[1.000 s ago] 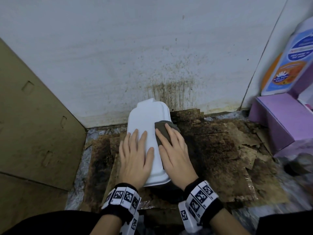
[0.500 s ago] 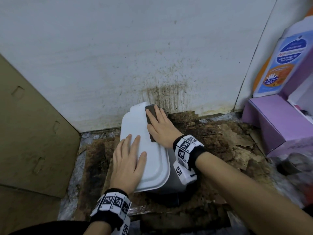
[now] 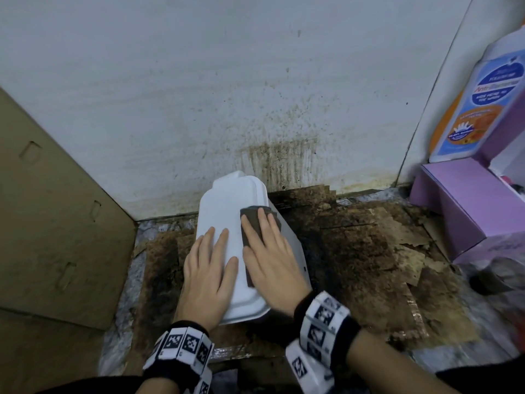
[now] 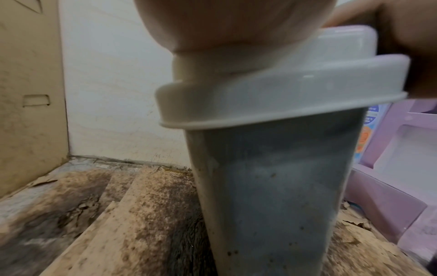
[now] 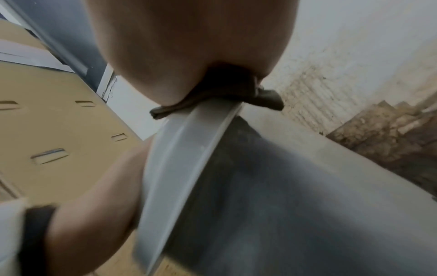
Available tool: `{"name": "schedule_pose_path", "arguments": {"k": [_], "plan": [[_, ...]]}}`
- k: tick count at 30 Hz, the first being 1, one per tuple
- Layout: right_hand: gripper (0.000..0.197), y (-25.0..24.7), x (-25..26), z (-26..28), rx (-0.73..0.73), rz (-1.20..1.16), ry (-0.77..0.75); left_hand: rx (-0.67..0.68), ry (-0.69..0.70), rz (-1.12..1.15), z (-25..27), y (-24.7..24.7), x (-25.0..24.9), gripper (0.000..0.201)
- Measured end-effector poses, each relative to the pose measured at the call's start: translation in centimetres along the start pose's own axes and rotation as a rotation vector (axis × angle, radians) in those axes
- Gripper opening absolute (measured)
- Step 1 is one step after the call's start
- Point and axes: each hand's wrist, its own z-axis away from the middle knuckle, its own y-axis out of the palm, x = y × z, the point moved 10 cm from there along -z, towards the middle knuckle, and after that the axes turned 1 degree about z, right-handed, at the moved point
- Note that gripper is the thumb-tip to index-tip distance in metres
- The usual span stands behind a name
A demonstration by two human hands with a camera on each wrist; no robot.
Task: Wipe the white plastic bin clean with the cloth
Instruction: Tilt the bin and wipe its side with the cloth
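Flat, straight fingers of the right hand (image 3: pixel 270 260) press a dark cloth (image 3: pixel 252 226) onto the lid of the white bin (image 3: pixel 224 206). Beside it, the left hand (image 3: pixel 207 274) lies spread on the lid. Specks dot the bin's grey side; it stands on stained cardboard (image 3: pixel 369 251) by the wall.

smooth glossy plastic bin (image 3: pixel 224 206), matt cloth (image 3: pixel 251 226)

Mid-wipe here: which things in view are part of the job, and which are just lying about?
In the job:
white plastic bin
cloth
right hand, pressing the cloth
left hand, flat on the bin

Lying about:
purple box
bottle
cardboard sheet
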Motion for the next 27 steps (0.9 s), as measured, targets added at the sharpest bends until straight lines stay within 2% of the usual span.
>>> {"name": "schedule_pose_path", "arguments": {"k": [6, 9, 13, 17, 20, 23, 27], "plan": [[0.058, -1.5, -2.7, -7.5, 0.145, -0.019, 0.041, 0.028, -0.027, 0.007, 0.0, 0.1, -0.6, 0.065], [0.059, -1.8, -3.4, -8.9, 0.179, 0.013, 0.033, 0.027, -0.026, -0.005, -0.1, 0.0, -0.8, 0.066], [0.059, -1.8, -3.1, -6.9, 0.129, -0.028, 0.035, 0.02, -0.001, -0.018, -0.1, 0.1, -1.4, 0.066], [0.058, -0.7, -1.2, -0.5, 0.008, 0.024, -0.044, 0.01, 0.009, -0.03, -0.1, 0.2, -1.3, 0.065], [0.057, 0.1, -0.2, 2.9, 0.003, 0.02, -0.058, 0.005, 0.009, -0.04, 0.0, 0.2, -1.2, 0.065], [0.057, -0.2, -0.1, 2.1, -0.004, 0.063, -0.042, 0.007, 0.002, -0.045, 0.0, 0.2, -0.8, 0.064], [0.058, -0.6, -1.0, -2.5, 0.061, 0.045, -0.026, 0.018, -0.013, -0.033, 0.1, 0.1, -0.3, 0.063]]}}
